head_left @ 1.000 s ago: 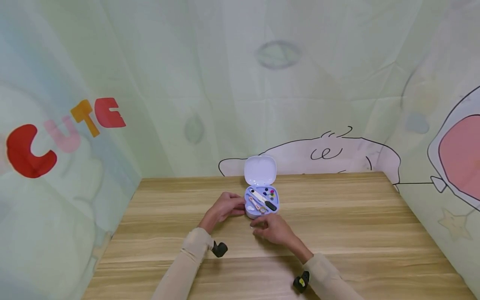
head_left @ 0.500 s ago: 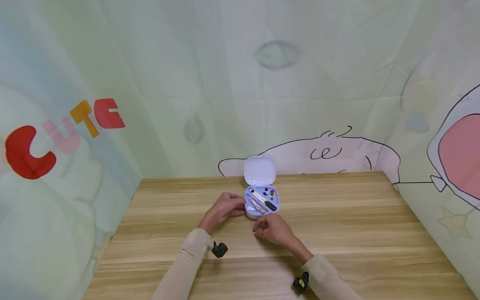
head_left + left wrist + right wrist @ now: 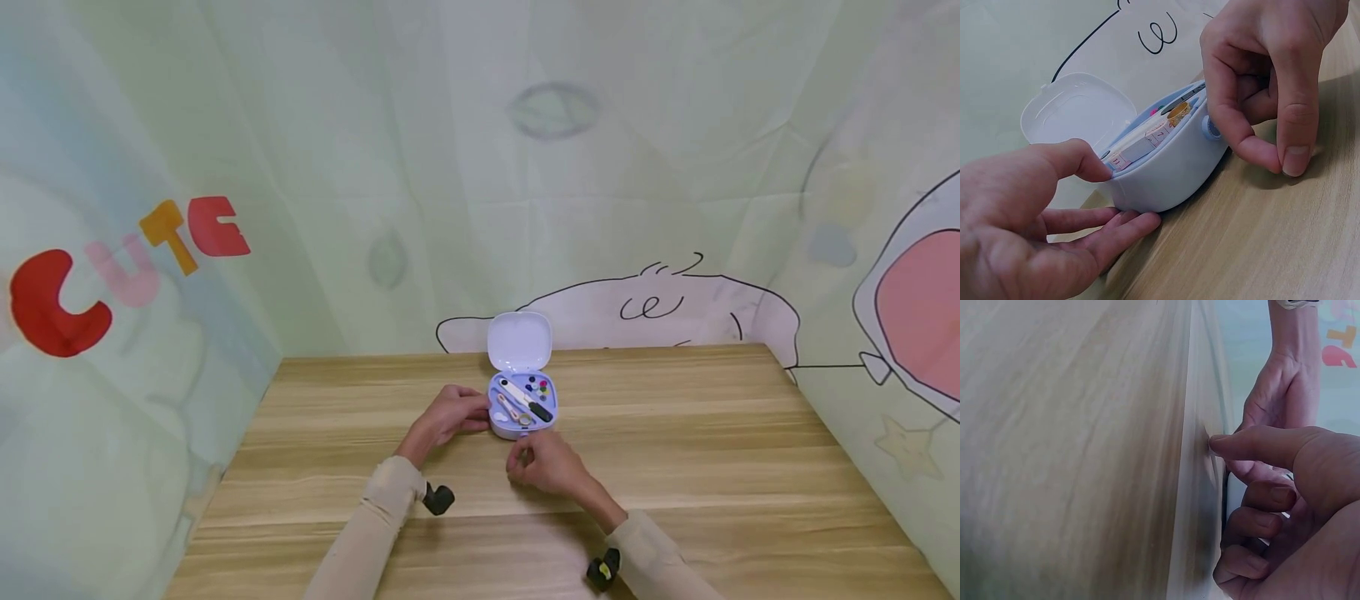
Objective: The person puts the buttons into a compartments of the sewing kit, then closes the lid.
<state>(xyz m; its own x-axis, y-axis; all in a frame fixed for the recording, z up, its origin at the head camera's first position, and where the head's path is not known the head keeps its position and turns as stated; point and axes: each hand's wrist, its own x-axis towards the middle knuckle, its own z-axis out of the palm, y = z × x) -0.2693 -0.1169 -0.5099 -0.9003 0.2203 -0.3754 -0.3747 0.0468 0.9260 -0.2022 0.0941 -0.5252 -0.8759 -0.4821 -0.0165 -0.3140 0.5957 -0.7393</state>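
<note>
A lilac sewing kit box (image 3: pixel 513 432) stands on the table near the back, its pale lid (image 3: pixel 520 340) raised. Inside lie a printed tape measure (image 3: pixel 1154 139), a gold thimble-like ring (image 3: pixel 1179 112), a long white-and-black tool (image 3: pixel 538 411) and several colourful buttons (image 3: pixel 543 384). My left hand (image 3: pixel 452 413) grips the box's left side, thumb on the rim and fingers low against the wall. My right hand (image 3: pixel 550 460) is just in front of the box with fingers curled. Its thumb and index fingertips (image 3: pixel 1295 160) meet close above the table; anything between them is hidden.
The wooden table (image 3: pixel 675 450) stretches to both sides of the arms. A printed curtain (image 3: pixel 637 200) hangs directly behind the raised lid and along both sides. Black wrist cameras (image 3: pixel 439 498) are strapped to the forearms.
My right hand's thumb and index finger, apart earlier, have come together. A tiny whitish spot by those fingertips is no longer visible. The left hand and the box have stayed put.
</note>
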